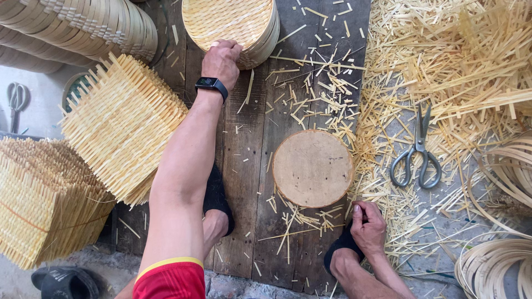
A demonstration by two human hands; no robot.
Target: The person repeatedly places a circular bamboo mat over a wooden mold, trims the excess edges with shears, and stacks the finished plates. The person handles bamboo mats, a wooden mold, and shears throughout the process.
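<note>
Left hand: stretched forward across the board, fingers curled over the near rim of the round mats, gripping the top of the stack.
Round mats: stack of trimmed woven discs at the far edge of the board, leaning slightly toward the hand.
Right hand: drawn back by the right foot, fingers closed in a loose fist around a dark sock edge or the foot; exact pinch hard to tell.
Wooden disc: flat on the board between the feet, bare on top, well apart from both hands.
Square mats: untrimmed pile just left of the left forearm, stick ends jutting out; a second, larger pile lower left.
Scissors: lying shut among offcuts to the right, near the disc, clear of both hands.
Hoops: coiled bamboo strips at lower right.
Risk, stack: likely to slide or topple if only the top disc is dragged, since the pile leans and the grip sits at one rim.
Risk, forearm: scratches probable from the jutting stick ends if the arm swings left.
Risk, feet: splinters possible from loose offcuts around the disc.
Risk, scissors: half buried in litter, easy to grasp by the blades.
</note>
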